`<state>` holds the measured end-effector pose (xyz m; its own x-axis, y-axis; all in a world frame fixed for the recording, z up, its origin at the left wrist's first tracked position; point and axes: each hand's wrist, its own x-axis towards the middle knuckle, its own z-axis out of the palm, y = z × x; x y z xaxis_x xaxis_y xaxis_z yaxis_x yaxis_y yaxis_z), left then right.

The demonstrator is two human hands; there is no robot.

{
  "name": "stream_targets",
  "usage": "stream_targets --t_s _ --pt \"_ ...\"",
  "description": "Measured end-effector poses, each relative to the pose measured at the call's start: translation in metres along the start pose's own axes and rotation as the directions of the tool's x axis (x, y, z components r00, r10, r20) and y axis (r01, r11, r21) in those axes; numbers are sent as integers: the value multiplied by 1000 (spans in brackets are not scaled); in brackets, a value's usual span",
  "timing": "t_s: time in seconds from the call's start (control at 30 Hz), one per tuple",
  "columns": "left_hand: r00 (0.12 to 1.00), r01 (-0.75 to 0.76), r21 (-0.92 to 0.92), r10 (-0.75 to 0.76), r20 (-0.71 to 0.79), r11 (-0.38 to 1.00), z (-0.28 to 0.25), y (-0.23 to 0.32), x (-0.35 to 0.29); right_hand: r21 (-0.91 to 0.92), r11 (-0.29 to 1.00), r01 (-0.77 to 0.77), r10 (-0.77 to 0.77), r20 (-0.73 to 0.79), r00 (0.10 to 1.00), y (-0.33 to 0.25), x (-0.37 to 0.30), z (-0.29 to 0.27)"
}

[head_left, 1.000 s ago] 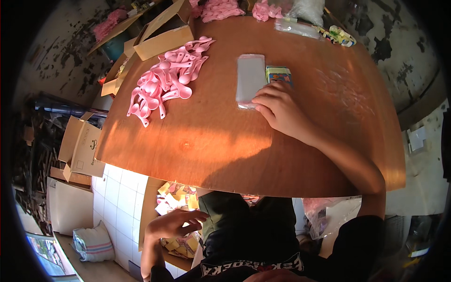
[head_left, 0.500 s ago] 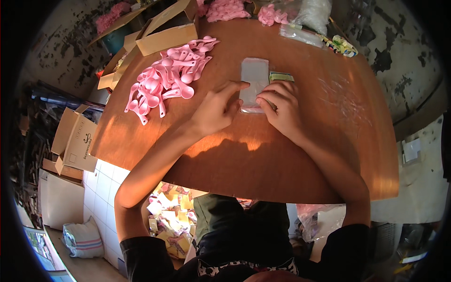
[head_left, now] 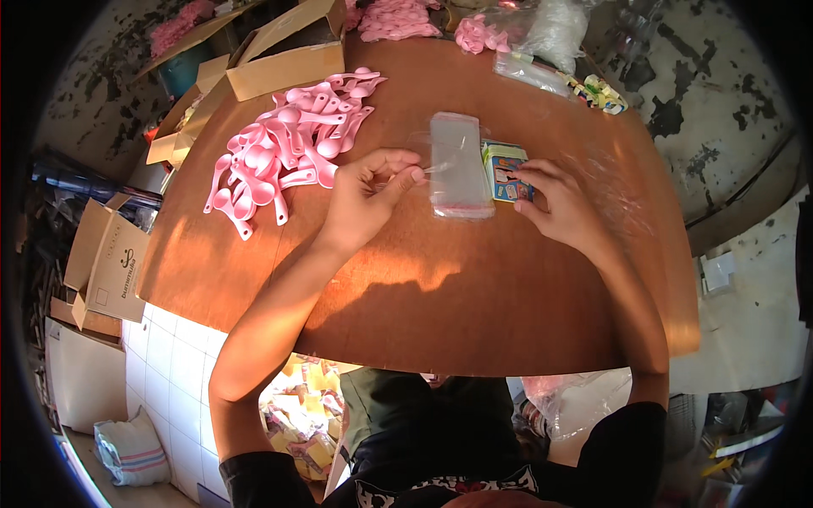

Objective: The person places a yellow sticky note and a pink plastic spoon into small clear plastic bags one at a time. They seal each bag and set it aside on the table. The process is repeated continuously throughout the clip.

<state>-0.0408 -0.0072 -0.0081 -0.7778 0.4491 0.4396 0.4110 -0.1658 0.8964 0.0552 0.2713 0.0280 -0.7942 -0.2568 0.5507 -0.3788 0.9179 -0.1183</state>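
Observation:
A stack of clear plastic bags (head_left: 459, 161) lies flat on the wooden table in front of me. To its left, my left hand (head_left: 368, 196) is closed in a pinch on a thin clear plastic bag (head_left: 430, 169), whose outline is hard to see. Beside the bags sits a small stack of printed cards (head_left: 501, 173), colourful with a blue top face. My right hand (head_left: 561, 203) reaches over the stack's right edge with its fingertips touching the top card. Its thumb stays apart near the lower corner.
A heap of pink plastic spoons (head_left: 284, 144) covers the table's left part. Behind it stands an open cardboard box (head_left: 288, 72). Pink piles (head_left: 398, 19) and a bulging clear bag (head_left: 555, 34) line the far edge. Thin plastic strips (head_left: 610, 190) lie at the right.
My hands have moved apart. The left has drawn left with a clear bag pinched in it; the right has shifted right from the bags onto the cards, now uncovered.

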Motion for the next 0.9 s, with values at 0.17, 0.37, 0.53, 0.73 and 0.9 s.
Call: stream_targets --t_s 0.17,0.37,0.53,0.73,0.9 --pt "994 101 -161 -95 48 982 -1 8 0 15 1000 -21 20 73 997 4 -12 -3" --pt "984 169 -198 -153 94 966 -3 13 0 -58 997 -56 57 12 998 -10 -3 -31" --pt "978 207 -173 -197 76 963 1 18 -3 504 845 -181 363 -290 886 -47 0 -55" --pt "974 179 -244 -136 183 953 11 20 -15 646 756 -102 349 -266 898 -71 20 -41" --pt "970 197 -209 -160 180 958 11 25 -15 628 756 -185 280 -54 959 -59 22 -37"
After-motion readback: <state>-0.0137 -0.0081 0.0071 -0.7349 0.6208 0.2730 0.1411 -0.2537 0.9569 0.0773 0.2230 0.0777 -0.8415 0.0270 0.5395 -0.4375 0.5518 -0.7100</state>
